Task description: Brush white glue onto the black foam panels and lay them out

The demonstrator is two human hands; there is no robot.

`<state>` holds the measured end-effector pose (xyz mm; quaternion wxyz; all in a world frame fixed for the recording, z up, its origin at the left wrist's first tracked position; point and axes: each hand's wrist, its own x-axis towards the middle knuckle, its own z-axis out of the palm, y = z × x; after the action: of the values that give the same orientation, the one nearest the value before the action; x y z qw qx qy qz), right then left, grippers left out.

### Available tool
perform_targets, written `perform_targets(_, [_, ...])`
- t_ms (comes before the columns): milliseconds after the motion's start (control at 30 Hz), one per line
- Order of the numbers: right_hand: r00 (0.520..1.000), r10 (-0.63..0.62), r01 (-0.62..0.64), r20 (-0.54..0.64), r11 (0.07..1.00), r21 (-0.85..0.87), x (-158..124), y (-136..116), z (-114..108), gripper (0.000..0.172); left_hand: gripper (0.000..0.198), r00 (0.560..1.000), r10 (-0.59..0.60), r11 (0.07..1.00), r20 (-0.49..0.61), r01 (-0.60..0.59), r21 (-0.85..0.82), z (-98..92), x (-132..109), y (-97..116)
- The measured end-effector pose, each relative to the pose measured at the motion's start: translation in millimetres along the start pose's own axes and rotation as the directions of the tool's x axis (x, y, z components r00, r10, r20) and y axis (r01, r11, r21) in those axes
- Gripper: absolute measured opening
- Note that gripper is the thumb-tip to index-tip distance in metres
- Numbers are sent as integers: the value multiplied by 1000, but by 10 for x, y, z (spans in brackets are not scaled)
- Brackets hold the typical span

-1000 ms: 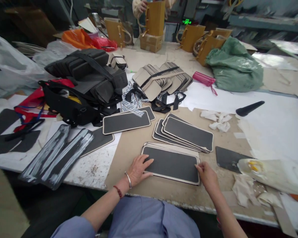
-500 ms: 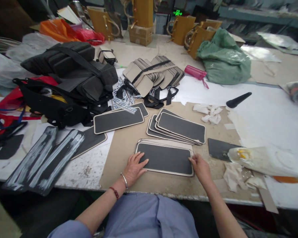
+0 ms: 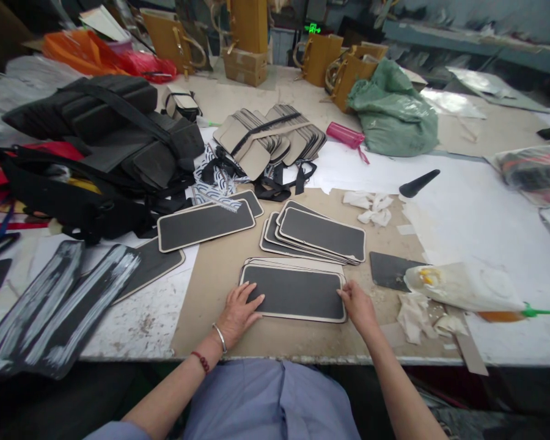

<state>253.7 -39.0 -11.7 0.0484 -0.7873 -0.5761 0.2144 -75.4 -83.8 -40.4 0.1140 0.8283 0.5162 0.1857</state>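
Observation:
A black rectangular panel with a beige border (image 3: 296,293) lies on top of a small stack in front of me. My left hand (image 3: 239,313) rests at its left end, fingers spread, with the fingertips on the black surface. At the right end, the thumb and fingers of my right hand (image 3: 357,302) are closed on the panel's edge. Just behind lies another pile of similar panels (image 3: 323,233), slightly fanned. Further left, one more panel (image 3: 206,225) overlaps another, with a patterned strip across it.
White-smeared black strips (image 3: 80,311) lie at the left table edge. Black bags (image 3: 132,134) are heaped behind them. Bundled beige pieces (image 3: 275,137), a pink pouch (image 3: 345,134) and a green bag (image 3: 394,113) stand further back. A glue-stained plastic bag (image 3: 462,286) lies right.
The whole view has shifted slightly, so things appear further left. Both hands keep the same places on the panel, and the panel has not visibly moved on the table.

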Motion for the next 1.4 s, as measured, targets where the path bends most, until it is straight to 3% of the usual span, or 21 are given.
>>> perform_targets(100, [1000,1,-1,1,1000,-17,-8,3,3,8,35,1000,3,1000,-4,-3,5,1,1,-1])
perform_targets(300, [998,-65,65,-4,994,-91,-6,-6,2,31,36,1000,9,1000,-5,-9,9,-6,6,8])
perform_targets(467, [994,-110,112,21,981,-156,-8,-21,-11,36,34,1000,-7,1000,-5,7,-12,-21,13,18])
perform_targets(800, [983,-178,181,40,980,-85,90,-28,2,31,37,1000,0,1000,24,-1,25,-58,39,39])
perform_targets(1233, [998,-57,57,3,994,-97,160,-116,36,17,36,1000,-2,1000,18,2,10,-38,38,30])
perform_targets(1400, [998,-63,63,0,992,-114,158,-163,4,13,36,1000,-6,1000,22,6,12,-43,43,35])
